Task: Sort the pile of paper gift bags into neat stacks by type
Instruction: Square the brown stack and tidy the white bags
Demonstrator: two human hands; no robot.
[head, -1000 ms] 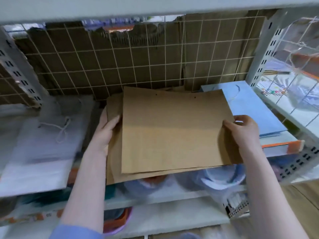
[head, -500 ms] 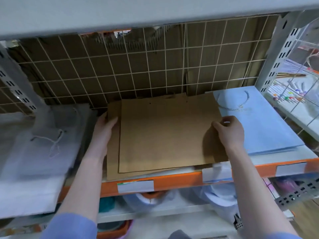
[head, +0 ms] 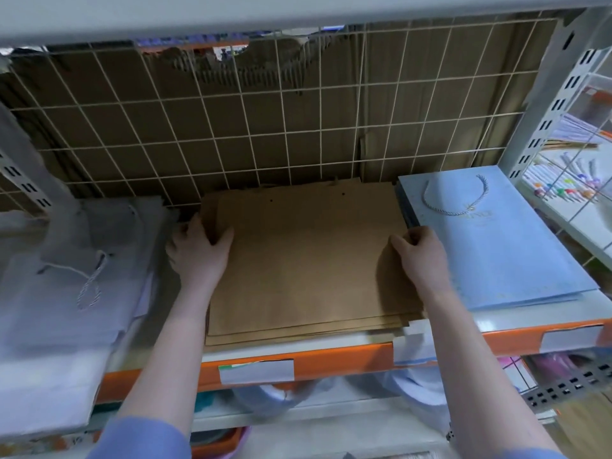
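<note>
**Brown bags held on the shelf**

Brown paper bags (head: 308, 266) lie flat in a stack in the middle of the shelf (head: 347, 359). Their edges almost line up, with a few lower ones peeking out at 6 o'clock. Two small holes show near the top edge of the top bag.

The left hand (head: 198, 253) holds the stack at its 9 o'clock edge, with the thumb on top and the fingers curled round the side. The right hand (head: 419, 256) holds the 3 o'clock edge, with fingers bent down onto the paper.

Just beside the stack at 3 o'clock lie blue bags (head: 503, 246) with a twisted rope handle (head: 457, 200) on top. At 9 o'clock sit white bags (head: 76, 270) with a string handle; this side is blurry.

Behind the bags at 12 o'clock stands a wire grid (head: 265, 127) with torn cardboard (head: 430, 94) behind it. The shelf's front edge is orange with white labels (head: 256, 371).
</note>
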